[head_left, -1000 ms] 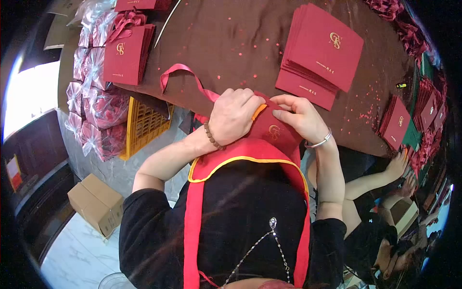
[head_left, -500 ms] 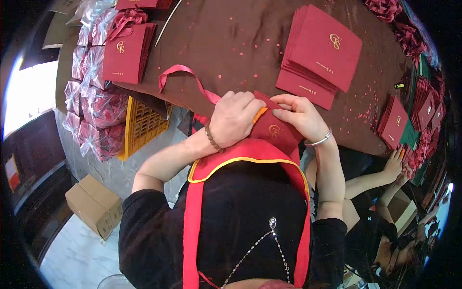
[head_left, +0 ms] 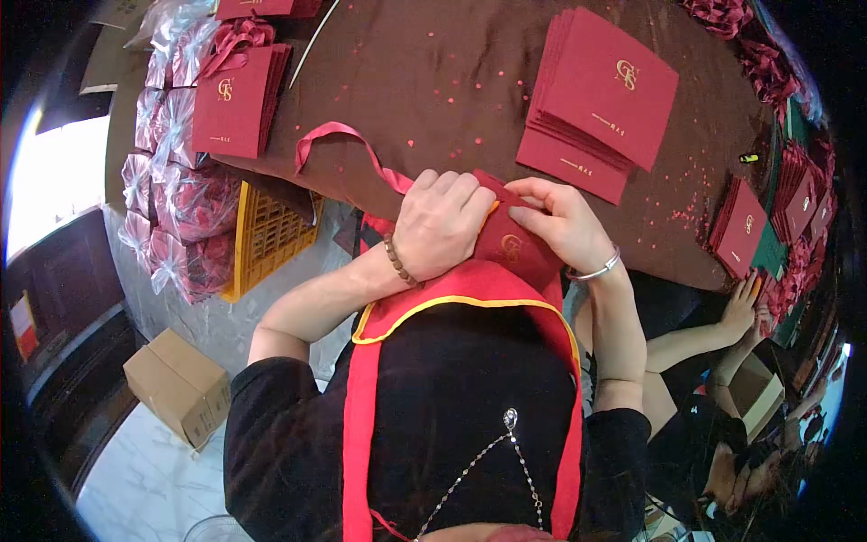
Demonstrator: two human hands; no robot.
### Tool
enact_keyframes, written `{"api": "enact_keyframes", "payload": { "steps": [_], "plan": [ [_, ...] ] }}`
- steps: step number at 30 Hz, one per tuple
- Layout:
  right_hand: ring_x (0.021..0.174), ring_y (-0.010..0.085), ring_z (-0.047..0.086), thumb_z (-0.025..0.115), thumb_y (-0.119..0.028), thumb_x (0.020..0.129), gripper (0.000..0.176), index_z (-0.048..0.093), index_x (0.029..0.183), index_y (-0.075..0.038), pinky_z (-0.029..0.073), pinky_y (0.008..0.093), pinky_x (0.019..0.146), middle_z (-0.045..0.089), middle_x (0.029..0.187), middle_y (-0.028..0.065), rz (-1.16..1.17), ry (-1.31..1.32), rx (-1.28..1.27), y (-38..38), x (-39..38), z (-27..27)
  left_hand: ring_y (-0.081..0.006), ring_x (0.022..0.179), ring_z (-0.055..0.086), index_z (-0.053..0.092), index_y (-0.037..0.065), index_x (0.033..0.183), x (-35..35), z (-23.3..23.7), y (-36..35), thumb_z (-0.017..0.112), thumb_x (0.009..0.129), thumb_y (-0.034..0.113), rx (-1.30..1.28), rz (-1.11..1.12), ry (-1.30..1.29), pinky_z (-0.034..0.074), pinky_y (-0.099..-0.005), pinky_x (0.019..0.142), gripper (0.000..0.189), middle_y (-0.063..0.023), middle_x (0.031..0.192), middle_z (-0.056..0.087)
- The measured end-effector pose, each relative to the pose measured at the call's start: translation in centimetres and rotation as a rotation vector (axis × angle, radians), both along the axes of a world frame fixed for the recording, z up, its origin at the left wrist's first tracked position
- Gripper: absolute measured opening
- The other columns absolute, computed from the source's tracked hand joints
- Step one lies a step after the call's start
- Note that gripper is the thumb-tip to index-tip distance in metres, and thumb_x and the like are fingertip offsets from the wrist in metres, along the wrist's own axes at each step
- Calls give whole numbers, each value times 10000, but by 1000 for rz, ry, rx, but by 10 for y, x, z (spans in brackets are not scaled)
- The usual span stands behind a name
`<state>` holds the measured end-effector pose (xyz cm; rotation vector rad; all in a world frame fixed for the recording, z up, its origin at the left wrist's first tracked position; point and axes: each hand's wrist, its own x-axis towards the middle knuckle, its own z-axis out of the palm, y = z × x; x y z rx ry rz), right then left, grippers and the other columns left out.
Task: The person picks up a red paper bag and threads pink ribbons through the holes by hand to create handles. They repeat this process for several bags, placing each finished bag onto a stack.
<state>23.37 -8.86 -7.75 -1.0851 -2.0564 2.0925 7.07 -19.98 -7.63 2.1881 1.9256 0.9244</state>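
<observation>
**Q:** Red paper everywhere lol, which bit have you actually got hold of?

**Me:** Just one small red bag (head_left: 517, 242) with a gold logo. It's at the near edge of the tabletop (head_left: 452, 72), right above my apron (head_left: 470, 282). My left hand (head_left: 442, 226) is curled down over its top, fingers together and clamped on it. My right hand (head_left: 564, 226) has its fingers pinched on the other side of the bag, so both hands are gripping the same thing.

**Q:** And the pink loop?

**Me:** That's a ribbon (head_left: 336, 137). It comes out from under my left hand and lies looped on the tabletop off to the left.

**Q:** What else is around?

**Me:** A fanned stack (head_left: 601, 90) of flat red bags sits beyond my right hand, well apart from it. A second pile (head_left: 237, 99) is at the far left edge, beside some wrapped bundles (head_left: 181, 199). A yellow crate (head_left: 266, 235) is down under that edge, with a cardboard box (head_left: 176, 384) on the floor nearer me. A co-worker's hand (head_left: 745, 307) rests at the tabletop's edge on my right.
</observation>
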Motion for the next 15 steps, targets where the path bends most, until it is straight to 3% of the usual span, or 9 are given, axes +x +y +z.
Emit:
{"api": "enact_keyframes", "payload": {
  "steps": [4,13,15],
  "plan": [
    [905,264,653,604,-135,804,299,598,1069,4,494,331,774,652,957,202,9,-38,85,-2,0,4,-250,647,513,542,62,796,-2,1,2,622,688,78,-68,-16,15,373,-353,590,135,-81,717,507],
    [888,322,635,589,-167,818,272,608,1045,-18,504,370,759,647,924,197,60,-80,363,-10,-5,21,-259,671,524,518,71,769,-10,7,9,609,692,80,-221,-79,-76,384,-370,609,119,-81,719,511],
    [891,322,635,590,-165,815,275,607,1045,-15,504,368,759,650,923,191,64,-116,379,-10,-6,25,-241,655,511,509,76,744,-5,13,9,589,685,101,-119,-81,90,374,-358,601,103,-69,700,487]
  ]
}}
